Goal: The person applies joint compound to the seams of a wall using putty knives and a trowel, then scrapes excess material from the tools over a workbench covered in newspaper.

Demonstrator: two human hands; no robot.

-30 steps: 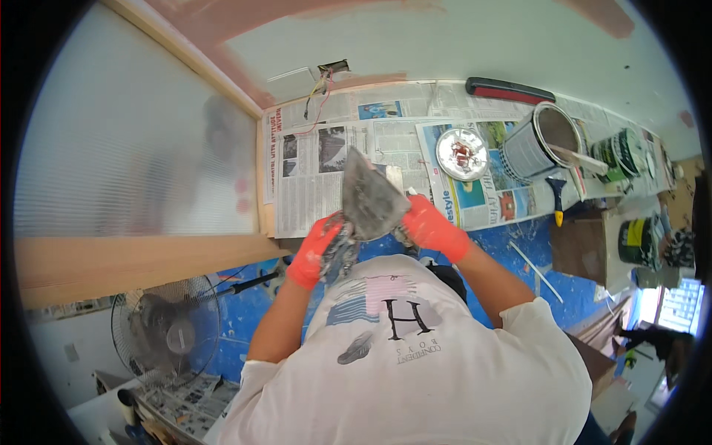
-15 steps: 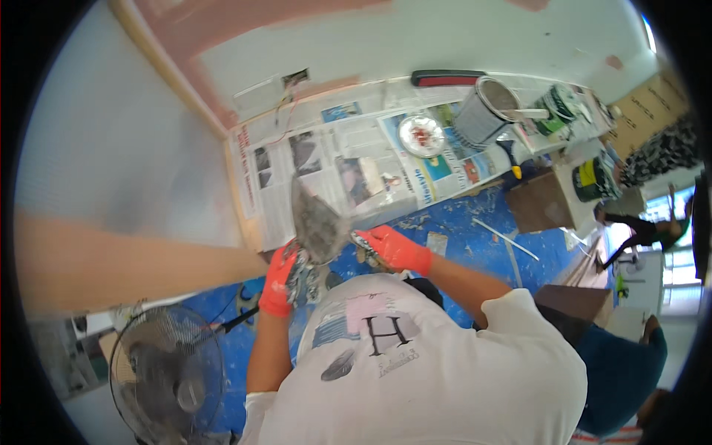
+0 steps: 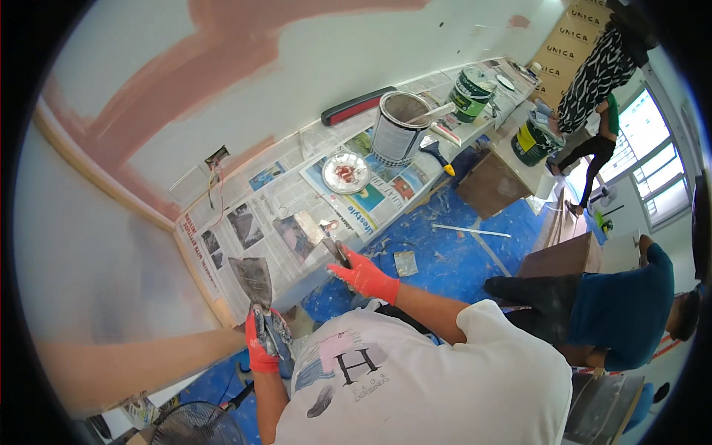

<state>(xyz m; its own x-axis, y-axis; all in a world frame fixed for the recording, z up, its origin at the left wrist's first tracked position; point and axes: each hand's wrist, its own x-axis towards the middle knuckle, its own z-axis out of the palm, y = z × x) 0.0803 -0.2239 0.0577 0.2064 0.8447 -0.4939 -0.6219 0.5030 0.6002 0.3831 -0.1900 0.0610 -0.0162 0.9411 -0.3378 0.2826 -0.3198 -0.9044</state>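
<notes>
My left hand (image 3: 268, 340), in a red glove with a grey, smeared palm, is closed around the handle of a putty knife (image 3: 253, 280). Its wide grey blade points up and away over the near end of the newspaper. Further right, my right hand (image 3: 368, 277), gloved in the same red, grips a narrow grey tool (image 3: 337, 253), seen nearly edge-on, that looks like a flat scraper. Both tools are held above the edge of a long ledge covered with newspaper (image 3: 278, 200) and apart from each other.
On the ledge stand a foil-like plate (image 3: 346, 173) with reddish bits, a large open can (image 3: 399, 130), a brush (image 3: 436, 157) and a green bucket (image 3: 470, 95). Another bucket (image 3: 535, 139) sits on a box. A fan (image 3: 196, 424) stands lower left. Other people (image 3: 619, 308) are at right.
The view has swung to the right. My hands have moved apart: the right one with its tool is now farther out over the newspaper, and the putty knife blade no longer hangs between them.
</notes>
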